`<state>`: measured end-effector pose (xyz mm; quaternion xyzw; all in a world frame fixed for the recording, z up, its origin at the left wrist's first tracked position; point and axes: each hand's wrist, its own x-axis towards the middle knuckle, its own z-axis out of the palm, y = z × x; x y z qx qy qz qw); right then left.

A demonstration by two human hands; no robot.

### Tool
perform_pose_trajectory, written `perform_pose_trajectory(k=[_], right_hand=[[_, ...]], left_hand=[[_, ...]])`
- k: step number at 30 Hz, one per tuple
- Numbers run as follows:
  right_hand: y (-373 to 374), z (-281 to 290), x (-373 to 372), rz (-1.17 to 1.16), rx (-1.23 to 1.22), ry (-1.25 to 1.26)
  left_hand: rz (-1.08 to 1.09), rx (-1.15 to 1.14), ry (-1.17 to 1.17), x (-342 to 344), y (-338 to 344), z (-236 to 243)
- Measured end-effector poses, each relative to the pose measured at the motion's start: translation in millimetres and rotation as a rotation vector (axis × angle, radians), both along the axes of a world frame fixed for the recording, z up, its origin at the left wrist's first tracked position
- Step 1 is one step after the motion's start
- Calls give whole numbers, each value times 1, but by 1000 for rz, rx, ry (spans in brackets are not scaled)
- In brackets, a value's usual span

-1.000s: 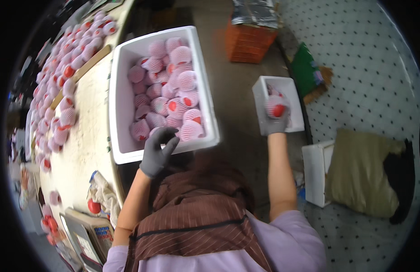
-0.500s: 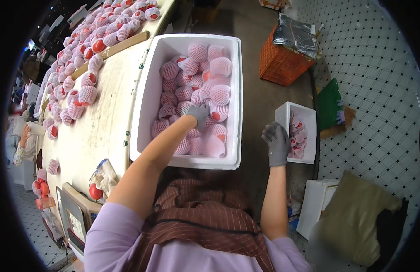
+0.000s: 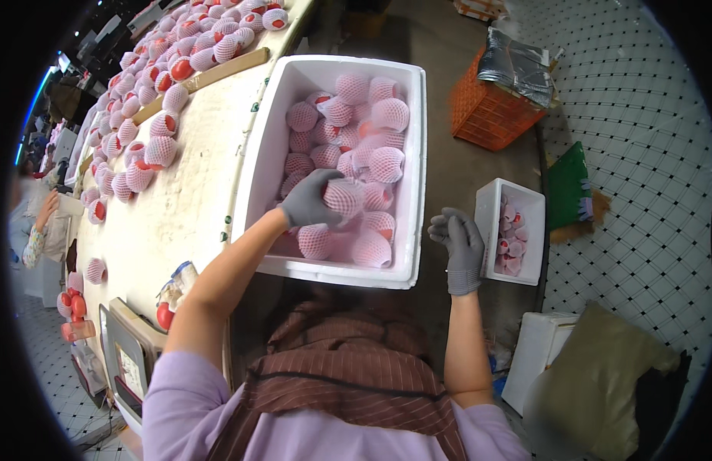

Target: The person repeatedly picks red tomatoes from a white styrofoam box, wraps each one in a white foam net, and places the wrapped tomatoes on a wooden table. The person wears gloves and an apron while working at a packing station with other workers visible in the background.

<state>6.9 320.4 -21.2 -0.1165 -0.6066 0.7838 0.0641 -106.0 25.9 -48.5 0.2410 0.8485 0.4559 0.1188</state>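
Since a second ago the left hand [image 3: 310,201] has moved from the near rim of the large white foam box [image 3: 256,146] into it, and now closes on a net-wrapped fruit [image 3: 344,197] at the frame's centre. The right hand [image 3: 459,240], which then held a wrapped fruit over the small foam box [image 3: 488,223] at right, now hangs empty and spread between the two boxes. That fruit seems to lie in the small box, though I cannot tell which.

floor [image 3: 640,115]: white tile, dark diamond grid | table [image 3: 179,207]: long, cream | crate [image 3: 490,111]: orange, on floor
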Motion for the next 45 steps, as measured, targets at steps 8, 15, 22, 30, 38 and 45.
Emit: perform_pose_trajectory(k=[8, 15, 22, 30, 38, 45], right_hand=[[-70, 15, -2, 339, 3, 84], [-104, 37, 8, 480, 183, 291], [-116, 22, 17, 225, -339, 3], [-126, 33, 14, 45, 0, 189], [-126, 46, 18, -64, -71, 60], [-69, 3, -22, 331, -468, -138]], left_hand=[[-24, 1422, -804, 82, -10, 64], [-117, 1187, -800, 108, -6, 76], [423, 862, -690, 126, 14, 78], [454, 404, 332, 153, 48, 58], [560, 841, -428, 143, 28, 31], [258, 1508, -902, 157, 5, 38]])
